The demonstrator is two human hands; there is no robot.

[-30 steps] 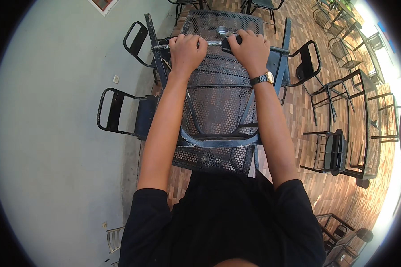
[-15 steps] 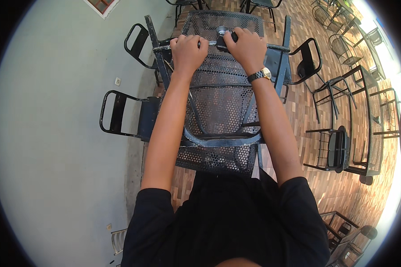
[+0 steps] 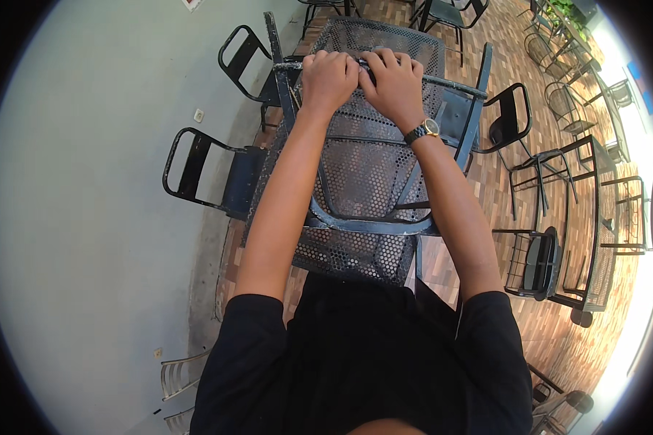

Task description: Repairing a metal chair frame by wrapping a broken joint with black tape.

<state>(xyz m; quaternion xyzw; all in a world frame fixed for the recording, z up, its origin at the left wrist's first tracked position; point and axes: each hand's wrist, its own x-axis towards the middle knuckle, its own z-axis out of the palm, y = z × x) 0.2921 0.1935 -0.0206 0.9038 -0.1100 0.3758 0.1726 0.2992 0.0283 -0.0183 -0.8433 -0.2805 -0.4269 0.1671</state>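
Observation:
A black metal frame with chipped paint, with a curved tube at its near side like a chair's, rests on a dark perforated metal table. Across its far end runs a worn crossbar. My left hand is closed over this bar, fingers curled down out of sight. Right beside it, my right hand, with a watch on the wrist, has its fingers bent over the bar's middle. A small dark object shows between the two hands; most of it is hidden beneath my right hand.
Two black metal chairs, one nearer and one farther, stand between the table and the pale wall. Another chair is at the table's right. Farther right stand a long mesh table and more chairs on the wood-patterned floor.
My right hand has moved left along the crossbar, close against my left hand. The black object's round silver top has gone out of sight. The whole view has shifted and tilted slightly.

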